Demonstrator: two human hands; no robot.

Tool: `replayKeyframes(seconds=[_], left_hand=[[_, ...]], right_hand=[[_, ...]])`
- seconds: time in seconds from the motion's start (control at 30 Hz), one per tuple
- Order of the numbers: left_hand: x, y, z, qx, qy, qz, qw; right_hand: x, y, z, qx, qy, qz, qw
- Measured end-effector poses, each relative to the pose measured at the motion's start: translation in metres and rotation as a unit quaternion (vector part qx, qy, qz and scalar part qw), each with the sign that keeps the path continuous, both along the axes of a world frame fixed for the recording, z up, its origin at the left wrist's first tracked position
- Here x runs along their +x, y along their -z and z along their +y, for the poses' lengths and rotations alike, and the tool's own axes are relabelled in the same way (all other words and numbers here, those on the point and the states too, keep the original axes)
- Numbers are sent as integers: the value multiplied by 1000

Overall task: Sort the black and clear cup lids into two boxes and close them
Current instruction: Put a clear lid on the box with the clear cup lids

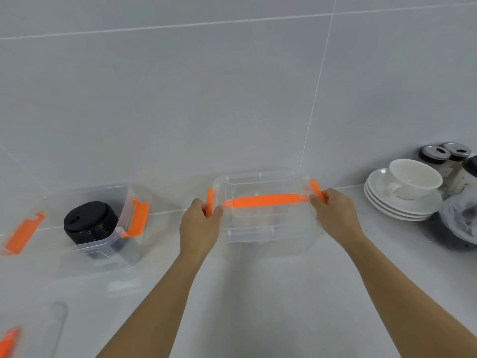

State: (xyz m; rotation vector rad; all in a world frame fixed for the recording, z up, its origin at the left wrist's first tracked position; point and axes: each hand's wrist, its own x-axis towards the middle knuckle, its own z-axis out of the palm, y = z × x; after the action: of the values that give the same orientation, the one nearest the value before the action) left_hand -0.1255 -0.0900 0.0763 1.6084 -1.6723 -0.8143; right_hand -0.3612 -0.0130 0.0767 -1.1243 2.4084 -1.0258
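A clear box [263,228] with its clear cover and orange handle [265,200] on top stands in the middle of the counter. Faint clear lids [245,218] show through its wall. My left hand [200,223] grips the orange latch [209,202] on the box's left end. On the right end, my right hand [335,213] holds the other orange latch [318,191]. To the left stands a second clear box [103,244], uncovered, with a stack of black lids [90,223] inside and its orange latches hanging loose.
A loose clear cover with an orange handle [31,329] lies at the bottom left. At the right are stacked white saucers [397,205] with a white cup [413,178], several jars with metal tops [436,152] and a plastic-wrapped dark object [462,218]. A tiled wall rises behind.
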Motion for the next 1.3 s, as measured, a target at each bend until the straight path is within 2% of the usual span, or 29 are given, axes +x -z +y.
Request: replayKeyframes(seconds=[0.07,0.17,0.43,0.57,0.67,0.77,0.87,0.97,1.07,1.2,1.3], left_hand=[[-2,1,-3,-35,13,-52,998],[-3,-1,-4,-57,28,-121,991],[-3,-11,1,-45,31,-195,979],[0,-22,1,-3,72,-253,965],[8,-33,-3,63,120,-285,949],[23,-48,-6,121,169,-301,931],[40,-66,-3,108,160,-294,936],[65,-82,6,61,116,-253,959],[93,-96,22,-19,76,-231,970],[140,-104,46,-144,21,-213,966],[181,-103,59,-181,-8,-202,962]], right_hand=[[0,-3,-3,31,-12,52,998],[1,-4,-4,42,-11,82,996],[4,-9,-1,59,-18,106,992],[4,-15,-1,111,-40,130,985],[-1,-27,-4,176,-65,153,970],[-1,-49,-7,198,-71,176,962],[10,-75,-8,206,-86,195,955],[34,-92,-4,175,-111,215,954],[68,-100,-2,93,-149,214,961],[119,-105,-4,-21,-191,201,961],[161,-103,-4,-78,-218,189,954]])
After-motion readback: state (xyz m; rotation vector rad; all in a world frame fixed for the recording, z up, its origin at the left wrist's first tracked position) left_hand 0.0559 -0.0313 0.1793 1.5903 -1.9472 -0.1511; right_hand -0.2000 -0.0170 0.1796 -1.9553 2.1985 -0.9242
